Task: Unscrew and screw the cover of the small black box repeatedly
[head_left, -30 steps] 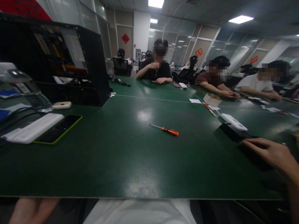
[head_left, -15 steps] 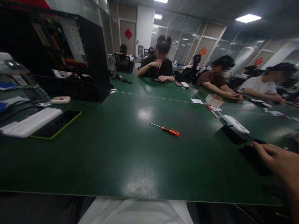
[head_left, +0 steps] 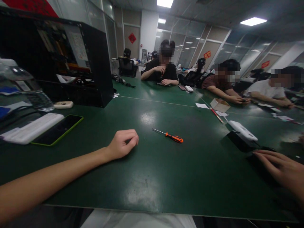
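Observation:
My left hand (head_left: 123,143) rests on the green table (head_left: 106,186) with its fingers curled in and the thumb against them; nothing shows in it. To its right lies a screwdriver (head_left: 175,138) with an orange and black handle, its thin shaft pointing left toward my hand. No hand touches it. At the right edge my right hand (head_left: 282,169) has its fingertips pressed together beside a dark item near the white power strip (head_left: 243,130). What those fingers pinch, if anything, is too dark to make out.
An open black computer case (head_left: 95,63) stands at the left, behind a water bottle (head_left: 30,84). A phone with a green edge (head_left: 58,129) leans on a white bar-shaped device (head_left: 35,126). A small cardboard box (head_left: 219,105) stands right of centre. Several people sit across the table.
My left hand and forearm have come into view from the left and lie on the table. The right hand stays near the power strip, its fingers slightly lower. The screwdriver is unmoved.

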The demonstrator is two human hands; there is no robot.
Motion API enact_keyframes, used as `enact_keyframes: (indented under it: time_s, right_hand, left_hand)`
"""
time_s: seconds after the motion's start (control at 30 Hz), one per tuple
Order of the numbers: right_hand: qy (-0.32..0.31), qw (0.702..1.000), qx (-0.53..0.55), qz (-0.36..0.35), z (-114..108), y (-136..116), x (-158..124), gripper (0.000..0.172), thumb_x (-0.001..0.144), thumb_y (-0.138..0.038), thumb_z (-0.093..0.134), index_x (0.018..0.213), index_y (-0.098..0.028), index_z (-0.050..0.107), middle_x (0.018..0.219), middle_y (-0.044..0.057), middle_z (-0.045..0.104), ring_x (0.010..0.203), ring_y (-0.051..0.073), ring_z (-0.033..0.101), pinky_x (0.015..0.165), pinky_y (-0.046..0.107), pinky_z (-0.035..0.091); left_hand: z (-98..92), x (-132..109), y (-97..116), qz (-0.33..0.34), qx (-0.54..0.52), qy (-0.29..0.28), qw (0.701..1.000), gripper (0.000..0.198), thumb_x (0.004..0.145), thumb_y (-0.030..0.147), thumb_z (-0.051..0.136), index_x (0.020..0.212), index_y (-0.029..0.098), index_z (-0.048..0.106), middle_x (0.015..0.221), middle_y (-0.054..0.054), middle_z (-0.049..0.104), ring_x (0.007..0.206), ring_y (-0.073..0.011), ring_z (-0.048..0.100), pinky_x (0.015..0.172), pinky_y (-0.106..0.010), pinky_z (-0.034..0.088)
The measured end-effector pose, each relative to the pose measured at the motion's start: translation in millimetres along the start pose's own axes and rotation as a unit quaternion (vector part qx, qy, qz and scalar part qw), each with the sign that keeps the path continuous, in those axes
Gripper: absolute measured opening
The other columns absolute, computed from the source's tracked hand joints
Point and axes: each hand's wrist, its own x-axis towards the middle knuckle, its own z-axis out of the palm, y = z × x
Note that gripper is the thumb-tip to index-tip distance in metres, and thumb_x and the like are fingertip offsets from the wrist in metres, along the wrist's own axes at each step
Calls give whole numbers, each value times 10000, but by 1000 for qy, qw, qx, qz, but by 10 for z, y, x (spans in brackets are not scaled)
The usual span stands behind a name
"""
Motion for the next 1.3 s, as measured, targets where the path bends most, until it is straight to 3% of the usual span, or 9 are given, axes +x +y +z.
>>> enact_keyframes:
  time_s: [0.1, 0.23, 0.43, 0.6, 0.77, 0.83, 0.97, 1.1, 1.3]
  right_hand:
    - [-66, 997, 37, -10, 10, 52, 119, 434, 758, -574, 434, 894, -283, 726, 1094, 87, 749, 983, 311, 712, 918, 436, 554]
    - [-148, 987, 63, -6, 55, 117, 312, 328, 771, -490, 432, 789, -251, 656, 946, 158, 715, 901, 323, 682, 875, 451, 539]
    - [-186, 980, 45, -44, 163, 101, 411, 301, 811, -456, 402, 752, -242, 606, 898, 172, 673, 897, 320, 636, 931, 468, 477]
    - [-178, 982, 49, -45, 104, 37, 396, 335, 787, -509, 417, 769, -236, 611, 894, 152, 687, 874, 306, 658, 891, 444, 514]
    - [4, 998, 10, 58, -32, -61, 203, 531, 672, -727, 460, 752, -227, 622, 861, 147, 697, 738, 314, 654, 682, 444, 514]
    - [32, 996, -5, 77, -54, -104, 143, 615, 673, -790, 411, 744, -226, 646, 833, 143, 712, 691, 314, 649, 636, 440, 492]
    - [39, 998, -24, 52, -31, -125, 141, 692, 687, -820, 340, 757, -221, 681, 850, 154, 737, 671, 318, 656, 581, 426, 467]
    - [17, 997, -44, 62, 9, -66, 194, 562, 665, -726, 416, 749, -241, 686, 806, 148, 735, 645, 327, 647, 541, 416, 452]
    - [-58, 986, -54, 145, -115, -78, 367, 340, 744, -533, 561, 781, -226, 704, 970, 180, 748, 824, 333, 680, 689, 418, 497]
  left_hand:
    - [102, 51, -63, -27, -6, 18, 999, 381, 987, 230, 444, 637, 181, 585, 643, -16, 612, 616, -146, 598, 645, -269, 450]
    - [14, -31, -75, -58, -19, 31, 998, 396, 995, 238, 453, 621, 178, 568, 609, 3, 566, 583, -136, 557, 620, -263, 422]
    - [-11, -49, -77, -105, -48, 45, 992, 428, 1006, 278, 434, 602, 179, 534, 583, 12, 529, 562, -135, 524, 595, -260, 402]
    - [9, -33, -72, -116, -61, 44, 990, 433, 1008, 294, 436, 602, 178, 533, 585, 11, 528, 563, -135, 522, 589, -260, 397]
    - [-2, -57, -40, -109, -68, 39, 991, 430, 1010, 293, 445, 605, 175, 532, 594, 16, 520, 574, -129, 514, 606, -257, 386]
    - [4, -63, -32, -104, -70, 32, 992, 428, 1009, 286, 449, 606, 173, 539, 595, 16, 523, 574, -126, 515, 609, -255, 383]
    - [12, -57, -23, -98, -66, 26, 993, 426, 1003, 271, 452, 598, 171, 539, 589, 18, 522, 566, -123, 511, 606, -252, 379]
    - [8, -52, -22, -91, -59, 24, 994, 425, 1000, 264, 450, 595, 169, 539, 589, 18, 522, 567, -122, 511, 609, -250, 379]
    - [35, -63, -20, -87, -58, 10, 994, 437, 1008, 271, 441, 596, 167, 540, 590, 16, 525, 569, -121, 511, 605, -249, 373]
